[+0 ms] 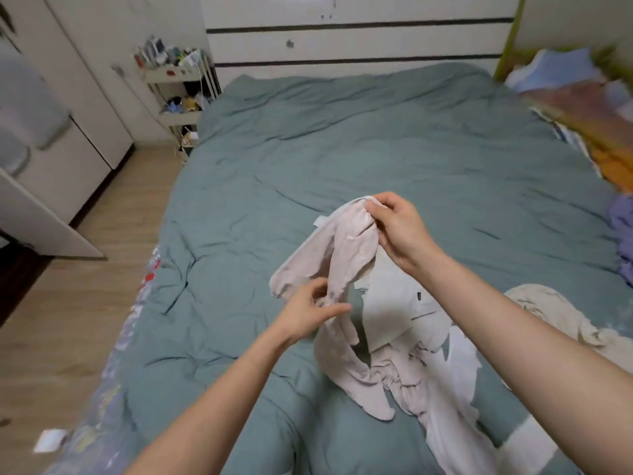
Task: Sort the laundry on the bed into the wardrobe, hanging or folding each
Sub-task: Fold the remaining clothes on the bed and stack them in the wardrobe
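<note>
A pale pink garment (346, 255) is lifted above the middle of a bed, held up by both hands. The right hand (397, 228) is the higher one, its fingers and thumb curled tight around a bunched top edge of the fabric. The left hand (308, 310) is lower and to the left, its thumb and fingers pinching a hanging fold of the same garment. From these two grips the cloth droops in long limp strips, and its lower end trails down onto the bed near the viewer, where it runs into a gathered, elasticated section; whether that section belongs to the same garment is hard to tell, because the fabrics overlap. Just beside and partly under the pink garment lies a light grey folded piece (397, 303) with a small dark tag, resting flat on the bed. To the right of it, near the right forearm, is a crumpled cream garment (548, 310). All of this sits on a teal duvet (342, 138), wrinkled, which covers the bed. Along the bed's far right edge is a heap of colourful bedding (596, 111) in blue, orange and purple, blurred. Behind the bed stands a white headboard wall (359, 42) with dark horizontal lines. To the left of the bed's head is a small white shelf cart (178, 77) crowded with little items. Farther left are white wardrobe doors (68, 108), one standing open, above a wooden floor (68, 303).
</note>
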Demonstrator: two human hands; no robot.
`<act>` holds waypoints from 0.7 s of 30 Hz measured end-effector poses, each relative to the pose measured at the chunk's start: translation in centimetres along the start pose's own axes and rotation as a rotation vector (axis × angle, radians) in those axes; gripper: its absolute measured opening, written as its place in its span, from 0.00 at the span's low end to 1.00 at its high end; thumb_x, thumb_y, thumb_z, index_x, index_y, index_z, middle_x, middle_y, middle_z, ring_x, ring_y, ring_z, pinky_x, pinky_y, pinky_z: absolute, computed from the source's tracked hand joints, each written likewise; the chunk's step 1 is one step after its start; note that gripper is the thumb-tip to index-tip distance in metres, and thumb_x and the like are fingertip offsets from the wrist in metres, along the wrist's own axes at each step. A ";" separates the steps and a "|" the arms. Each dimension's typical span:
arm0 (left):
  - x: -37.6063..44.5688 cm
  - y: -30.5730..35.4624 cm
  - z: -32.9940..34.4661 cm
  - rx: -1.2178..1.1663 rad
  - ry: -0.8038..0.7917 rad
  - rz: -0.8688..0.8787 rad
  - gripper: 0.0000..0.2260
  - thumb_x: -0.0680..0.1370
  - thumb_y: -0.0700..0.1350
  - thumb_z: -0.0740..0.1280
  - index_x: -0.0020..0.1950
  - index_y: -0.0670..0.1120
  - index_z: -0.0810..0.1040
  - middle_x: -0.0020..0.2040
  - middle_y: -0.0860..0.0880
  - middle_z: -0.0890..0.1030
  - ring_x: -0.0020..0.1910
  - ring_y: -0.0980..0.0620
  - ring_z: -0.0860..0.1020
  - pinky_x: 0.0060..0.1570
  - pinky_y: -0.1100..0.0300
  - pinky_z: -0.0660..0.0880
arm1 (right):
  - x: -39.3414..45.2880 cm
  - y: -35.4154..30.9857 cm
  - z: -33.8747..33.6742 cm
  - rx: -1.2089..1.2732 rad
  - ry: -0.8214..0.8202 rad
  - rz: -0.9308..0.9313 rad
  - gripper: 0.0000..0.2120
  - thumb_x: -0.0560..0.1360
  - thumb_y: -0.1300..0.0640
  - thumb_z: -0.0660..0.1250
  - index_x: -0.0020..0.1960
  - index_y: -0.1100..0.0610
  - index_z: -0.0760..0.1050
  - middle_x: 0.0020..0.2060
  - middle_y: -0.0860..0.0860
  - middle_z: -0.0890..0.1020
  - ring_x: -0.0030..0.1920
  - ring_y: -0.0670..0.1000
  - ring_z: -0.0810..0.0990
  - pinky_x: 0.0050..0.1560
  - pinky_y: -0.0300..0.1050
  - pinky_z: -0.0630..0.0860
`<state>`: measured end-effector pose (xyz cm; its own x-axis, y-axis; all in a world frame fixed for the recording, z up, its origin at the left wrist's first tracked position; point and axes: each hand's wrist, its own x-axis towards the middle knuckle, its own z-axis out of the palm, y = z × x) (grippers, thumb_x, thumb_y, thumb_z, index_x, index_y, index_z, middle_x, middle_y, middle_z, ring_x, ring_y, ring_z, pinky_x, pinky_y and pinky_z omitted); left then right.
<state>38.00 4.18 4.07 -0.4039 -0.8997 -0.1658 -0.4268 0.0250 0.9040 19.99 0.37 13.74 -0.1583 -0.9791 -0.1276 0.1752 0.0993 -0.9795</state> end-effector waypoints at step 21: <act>-0.4 6.0 -8.0 -0.365 -0.035 -0.335 0.14 0.81 0.39 0.60 0.35 0.47 0.72 0.27 0.53 0.76 0.24 0.59 0.72 0.24 0.68 0.67 | 4.1 2.6 -3.3 -0.430 0.220 0.054 0.04 0.76 0.62 0.65 0.43 0.54 0.73 0.44 0.55 0.79 0.45 0.53 0.77 0.56 0.56 0.76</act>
<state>42.03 1.19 12.66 -0.3224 -0.8171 -0.4779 -0.2289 -0.4225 0.8770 16.56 -2.81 10.11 -0.3702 -0.9142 -0.1648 -0.2209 0.2589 -0.9403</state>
